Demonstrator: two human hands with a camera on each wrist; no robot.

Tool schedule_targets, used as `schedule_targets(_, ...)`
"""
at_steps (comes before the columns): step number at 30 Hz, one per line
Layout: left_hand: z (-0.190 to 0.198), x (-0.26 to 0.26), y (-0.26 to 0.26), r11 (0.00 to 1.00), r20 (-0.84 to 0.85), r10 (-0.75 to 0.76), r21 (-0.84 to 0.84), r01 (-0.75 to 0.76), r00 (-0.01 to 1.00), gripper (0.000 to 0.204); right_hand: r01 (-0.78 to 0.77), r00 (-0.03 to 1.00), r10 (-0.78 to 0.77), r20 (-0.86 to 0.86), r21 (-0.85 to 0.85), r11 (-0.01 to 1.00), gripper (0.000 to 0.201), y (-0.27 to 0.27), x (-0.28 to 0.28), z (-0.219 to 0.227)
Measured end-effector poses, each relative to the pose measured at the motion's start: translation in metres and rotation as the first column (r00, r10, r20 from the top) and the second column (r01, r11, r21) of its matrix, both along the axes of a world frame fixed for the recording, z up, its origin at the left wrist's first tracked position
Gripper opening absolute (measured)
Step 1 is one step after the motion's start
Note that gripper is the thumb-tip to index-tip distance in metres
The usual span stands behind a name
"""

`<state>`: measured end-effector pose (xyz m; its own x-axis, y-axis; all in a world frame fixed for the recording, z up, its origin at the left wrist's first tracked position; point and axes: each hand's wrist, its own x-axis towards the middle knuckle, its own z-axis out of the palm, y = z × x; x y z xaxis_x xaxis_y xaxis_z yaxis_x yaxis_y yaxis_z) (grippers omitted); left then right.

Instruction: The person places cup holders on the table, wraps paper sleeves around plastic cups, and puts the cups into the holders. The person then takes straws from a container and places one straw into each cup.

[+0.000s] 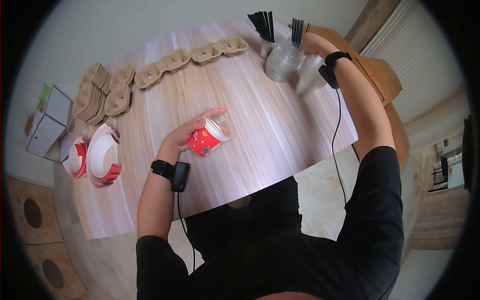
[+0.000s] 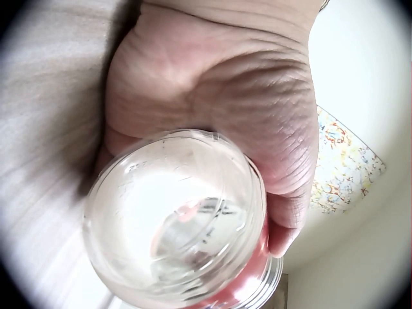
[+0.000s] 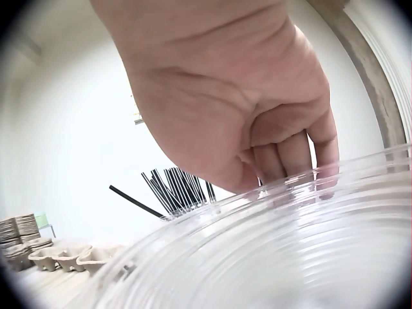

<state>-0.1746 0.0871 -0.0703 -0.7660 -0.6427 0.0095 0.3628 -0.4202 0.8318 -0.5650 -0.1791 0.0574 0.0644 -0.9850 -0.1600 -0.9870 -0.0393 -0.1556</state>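
My left hand (image 1: 186,134) holds a red printed cup (image 1: 204,142), tilted above the table, with clear plastic (image 1: 217,123) at its mouth. The left wrist view looks into a round clear piece (image 2: 174,212) beside the palm (image 2: 212,96), with red cup wall (image 2: 250,277) below. At the back right, my right hand (image 1: 316,45) is among clear plastic containers (image 1: 281,65) and black straws (image 1: 297,33). In the right wrist view its fingers (image 3: 293,158) point down behind a clear ribbed rim (image 3: 270,238); whether they grip anything cannot be told.
Pulp cup carriers (image 1: 162,68) line the table's back edge, with stacked ones (image 1: 90,102) at the left. White and red paper containers (image 1: 104,157) stand at the left edge. More clear cups (image 1: 310,75) stand at the right, before a brown chair (image 1: 372,75).
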Motion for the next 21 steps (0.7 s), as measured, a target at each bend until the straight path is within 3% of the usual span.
schedule_targets(3,0.001,0.000,0.000,1.000,-0.002,0.006,-0.003,-0.006,1.000,0.075,-0.087,0.996,0.086,-0.037,-0.024,0.996,0.020,0.006,0.003,-0.002)
schedule_targets(6,0.000,0.000,0.001,1.000,0.017,0.027,-0.015,-0.027,0.999,0.075,-0.055,0.991,0.059,-0.121,0.038,0.998,0.026,-0.004,0.001,-0.005)
schedule_targets(13,0.001,0.002,0.001,0.999,0.037,0.045,-0.013,-0.044,0.998,0.074,-0.066,0.997,0.068,-0.045,0.054,0.996,0.026,0.000,0.002,-0.001)
schedule_targets(15,0.001,0.002,0.001,0.999,0.034,0.052,-0.012,-0.051,0.998,0.074,0.063,0.997,-0.064,-0.049,-0.021,0.998,0.026,0.024,0.022,0.019)
schedule_targets(16,0.001,0.002,0.001,0.998,0.031,0.057,-0.011,-0.057,0.998,0.073,0.059,0.997,-0.060,-0.050,-0.019,0.998,0.026,0.014,0.023,0.017)
schedule_targets(18,0.001,0.002,0.000,0.999,0.036,0.046,-0.003,-0.046,0.998,0.073,-0.202,0.953,0.088,-0.290,-0.393,0.897,0.025,-0.014,0.022,0.010)
schedule_targets(19,0.002,0.002,0.000,0.999,0.041,0.032,0.003,-0.032,0.999,0.072,-0.205,0.953,0.091,-0.289,-0.393,0.896,0.025,-0.008,0.031,0.016)
schedule_targets(21,0.004,0.002,0.000,1.000,0.032,0.021,0.010,-0.022,0.999,0.072,-0.495,0.868,0.452,-0.204,-0.402,0.770,0.023,0.019,0.065,0.034)
